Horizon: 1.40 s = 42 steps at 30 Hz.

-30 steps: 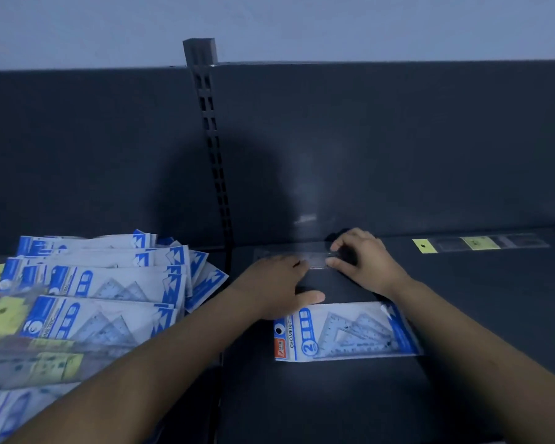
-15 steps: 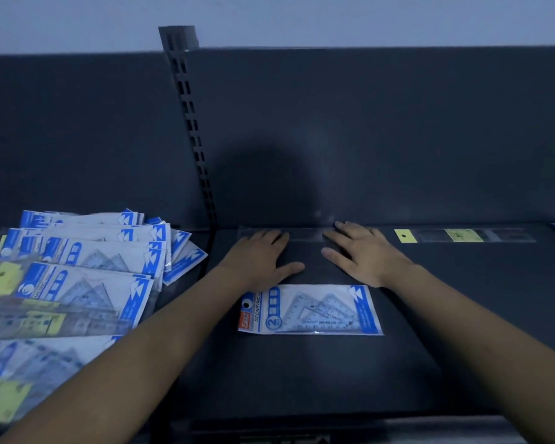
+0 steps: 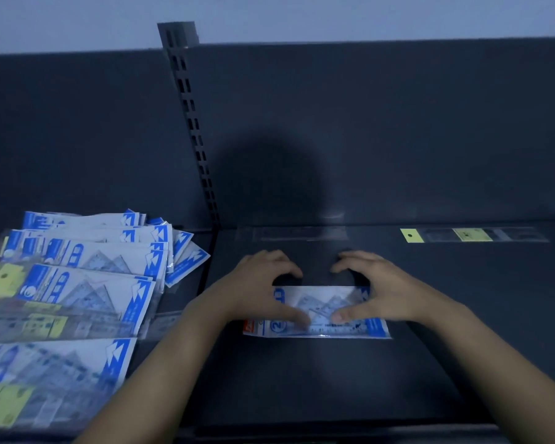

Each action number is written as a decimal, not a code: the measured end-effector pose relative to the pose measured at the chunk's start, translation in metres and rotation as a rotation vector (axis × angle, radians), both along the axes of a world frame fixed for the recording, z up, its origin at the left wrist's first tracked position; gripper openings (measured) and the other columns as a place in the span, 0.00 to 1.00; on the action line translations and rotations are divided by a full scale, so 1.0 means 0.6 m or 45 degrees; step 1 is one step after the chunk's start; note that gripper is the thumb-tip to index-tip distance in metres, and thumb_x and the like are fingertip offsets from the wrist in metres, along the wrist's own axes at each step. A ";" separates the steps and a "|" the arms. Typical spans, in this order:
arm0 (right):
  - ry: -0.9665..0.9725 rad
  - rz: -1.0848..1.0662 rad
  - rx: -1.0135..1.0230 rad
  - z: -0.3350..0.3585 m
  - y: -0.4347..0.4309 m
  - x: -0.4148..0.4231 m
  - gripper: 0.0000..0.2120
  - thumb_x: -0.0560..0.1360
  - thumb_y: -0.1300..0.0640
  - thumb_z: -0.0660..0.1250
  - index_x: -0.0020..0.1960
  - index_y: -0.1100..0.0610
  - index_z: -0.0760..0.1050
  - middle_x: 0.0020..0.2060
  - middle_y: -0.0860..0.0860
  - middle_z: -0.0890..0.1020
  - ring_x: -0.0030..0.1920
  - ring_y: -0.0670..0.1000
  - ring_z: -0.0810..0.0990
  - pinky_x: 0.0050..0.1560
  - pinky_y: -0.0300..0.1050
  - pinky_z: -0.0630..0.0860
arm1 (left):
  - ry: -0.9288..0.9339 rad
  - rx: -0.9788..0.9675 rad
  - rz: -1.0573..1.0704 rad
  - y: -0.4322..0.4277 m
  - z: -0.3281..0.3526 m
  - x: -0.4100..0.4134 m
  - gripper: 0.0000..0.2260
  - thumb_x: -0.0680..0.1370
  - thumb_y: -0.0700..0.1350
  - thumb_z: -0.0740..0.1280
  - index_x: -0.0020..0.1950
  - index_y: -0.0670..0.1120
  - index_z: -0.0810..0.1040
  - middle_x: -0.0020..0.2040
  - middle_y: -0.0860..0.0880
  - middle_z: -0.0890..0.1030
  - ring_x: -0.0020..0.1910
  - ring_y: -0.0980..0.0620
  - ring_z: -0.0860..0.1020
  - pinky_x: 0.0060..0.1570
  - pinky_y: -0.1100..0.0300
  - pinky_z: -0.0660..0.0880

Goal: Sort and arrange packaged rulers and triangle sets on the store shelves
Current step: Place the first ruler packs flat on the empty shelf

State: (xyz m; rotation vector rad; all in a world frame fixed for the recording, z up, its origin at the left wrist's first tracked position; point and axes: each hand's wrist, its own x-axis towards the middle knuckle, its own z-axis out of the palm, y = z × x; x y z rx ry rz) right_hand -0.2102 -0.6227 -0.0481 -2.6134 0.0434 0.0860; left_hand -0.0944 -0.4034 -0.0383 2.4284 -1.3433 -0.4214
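Dim, bluish view down onto a dark store shelf (image 3: 334,379), with both my bare forearms reaching in from the front edge. One triangle set pack (image 3: 324,301) lies flat on the shelf, long side running left to right, about midway between the front and back edges and toward the shelf's left side. It is white with blue ends and a small red patch at its left corner; clear triangles show through the plastic.

My left hand (image 3: 260,293) is arched over the left part of the pack and my right hand (image 3: 378,291) over the right part. Both thumbs press down on its face: the left thumb (image 3: 297,318) and right thumb (image 3: 343,315) point toward each other, close but apart. My fingers are curled and seem to hook over the pack's far long edge – the blur makes that hard to confirm – so each hand grasps the pack between thumb and fingers.

Along the back edge of the shelf, beyond my hands, a clear ruler pack (image 3: 295,233) lies flat against the back panel (image 3: 398,123). Further right on the same edge lies a yellow-labelled ruler pack (image 3: 474,234).

A slotted upright (image 3: 193,123) rises at the shelf's back left corner. Left of it, on the neighbouring shelf, a loose pile of packs (image 3: 87,283) overlaps in rows – mostly blue-and-white triangle sets, with some yellow-labelled ones among them.
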 end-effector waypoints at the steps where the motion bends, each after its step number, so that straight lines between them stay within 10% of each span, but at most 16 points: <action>1: -0.017 -0.030 0.023 -0.001 -0.004 -0.006 0.36 0.57 0.31 0.73 0.60 0.42 0.71 0.61 0.34 0.65 0.64 0.37 0.63 0.61 0.30 0.59 | 0.013 0.077 0.002 0.003 0.004 -0.001 0.34 0.62 0.69 0.72 0.65 0.59 0.69 0.58 0.62 0.69 0.57 0.61 0.66 0.56 0.63 0.63; 10: -0.086 -0.145 0.053 0.008 0.012 -0.027 0.13 0.67 0.44 0.74 0.42 0.47 0.73 0.45 0.41 0.76 0.47 0.41 0.75 0.47 0.37 0.72 | 0.158 0.499 0.023 -0.034 0.037 0.011 0.20 0.62 0.62 0.77 0.42 0.51 0.77 0.40 0.56 0.80 0.36 0.57 0.77 0.32 0.62 0.69; 14: -0.158 -0.258 0.264 0.003 0.016 -0.049 0.08 0.72 0.57 0.72 0.41 0.50 0.74 0.38 0.40 0.79 0.38 0.38 0.76 0.38 0.29 0.67 | 0.151 0.290 -0.065 -0.044 0.035 0.030 0.12 0.66 0.55 0.77 0.37 0.49 0.79 0.35 0.55 0.79 0.33 0.60 0.75 0.30 0.63 0.69; 23: -0.297 -0.838 1.061 0.027 -0.040 -0.134 0.16 0.66 0.69 0.74 0.50 0.61 0.74 0.45 0.58 0.83 0.44 0.56 0.81 0.46 0.51 0.76 | 0.579 -0.468 -0.038 -0.141 0.031 0.021 0.12 0.65 0.44 0.79 0.33 0.47 0.76 0.30 0.57 0.80 0.28 0.60 0.77 0.29 0.67 0.71; 42: -0.810 -1.207 0.687 0.048 -0.465 -0.479 0.27 0.63 0.69 0.77 0.55 0.53 0.71 0.41 0.48 0.77 0.32 0.41 0.74 0.35 0.33 0.74 | 0.452 -0.650 -0.113 -0.557 0.048 -0.325 0.19 0.66 0.32 0.75 0.45 0.53 0.77 0.46 0.53 0.82 0.40 0.52 0.83 0.41 0.58 0.80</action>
